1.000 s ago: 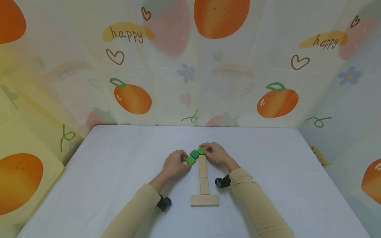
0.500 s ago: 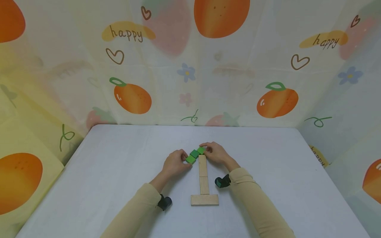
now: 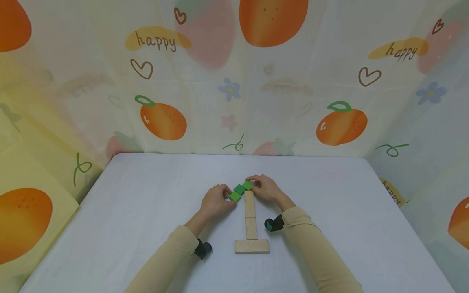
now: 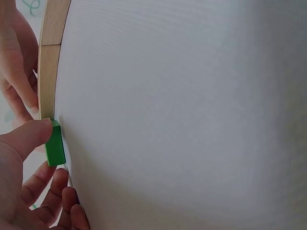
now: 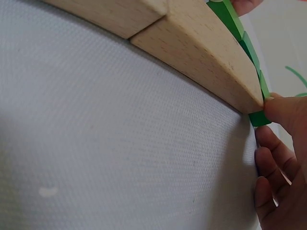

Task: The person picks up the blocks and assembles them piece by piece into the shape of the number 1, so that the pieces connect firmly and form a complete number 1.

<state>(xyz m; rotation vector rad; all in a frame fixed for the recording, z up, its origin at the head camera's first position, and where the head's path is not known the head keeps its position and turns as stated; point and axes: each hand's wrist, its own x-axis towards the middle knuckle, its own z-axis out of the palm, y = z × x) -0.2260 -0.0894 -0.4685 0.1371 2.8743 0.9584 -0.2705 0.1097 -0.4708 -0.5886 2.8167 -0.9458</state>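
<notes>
Three green blocks run in a slanting row on the white table: a light green block (image 3: 235, 196) at the lower left, a darker green block (image 3: 239, 189) in the middle and another light green block (image 3: 247, 185) at the upper right. My left hand (image 3: 216, 201) pinches the lower-left block between thumb and fingers; the left wrist view shows its green side (image 4: 55, 146). At the opposite end, my right hand (image 3: 266, 189) pinches the upper-right block, thumb against it in the right wrist view. Just below that block stands the end of a wooden block (image 3: 249, 203).
A second wooden block (image 3: 251, 228) continues the upright line toward me, end to end. Across its near end lies a horizontal wooden block (image 3: 252, 246). Dark wrist cameras (image 3: 202, 249) hang by both sleeves. A fruit-printed cloth (image 3: 234, 114) rises behind the table's far edge.
</notes>
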